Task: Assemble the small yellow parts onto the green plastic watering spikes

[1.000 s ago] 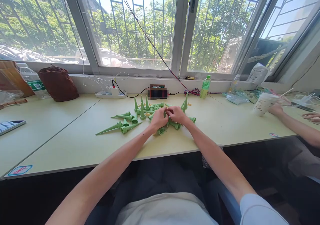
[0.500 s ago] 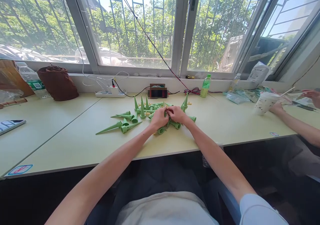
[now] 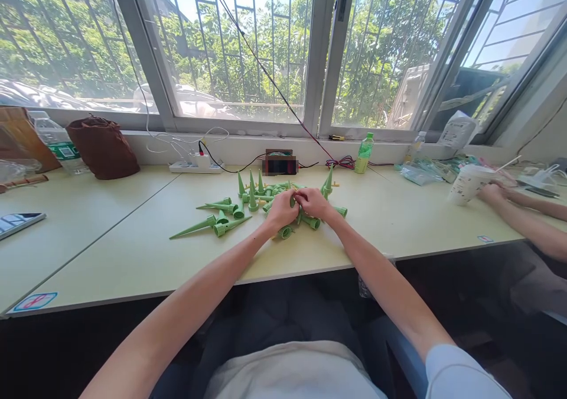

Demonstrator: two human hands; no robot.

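Note:
My left hand (image 3: 284,208) is closed round a green plastic watering spike (image 3: 292,201), most of it hidden by the fingers. My right hand (image 3: 312,202) meets it at the fingertips, pinched together; what those fingers grip is too small and covered to make out. About both hands lies a pile of similar green spikes. A few stand upright, such as the spike (image 3: 252,193) left of the hands and another spike (image 3: 328,181) at the right. Hollow-capped spikes (image 3: 228,226) lie on the table to the left. Small yellow pieces (image 3: 335,184) show among them.
The pale table (image 3: 146,251) runs below barred windows. Behind the pile are a dark device (image 3: 280,164), a power strip (image 3: 195,166) and a green bottle (image 3: 364,152). At left sit a brown bag (image 3: 103,148) and a phone (image 3: 20,224). A co-worker's hands (image 3: 494,192) are beside a cup (image 3: 467,185).
My hands stay nearly in the same place, still together. At the right, the co-worker's farther hand has come down and left to the other hand, behind the cup.

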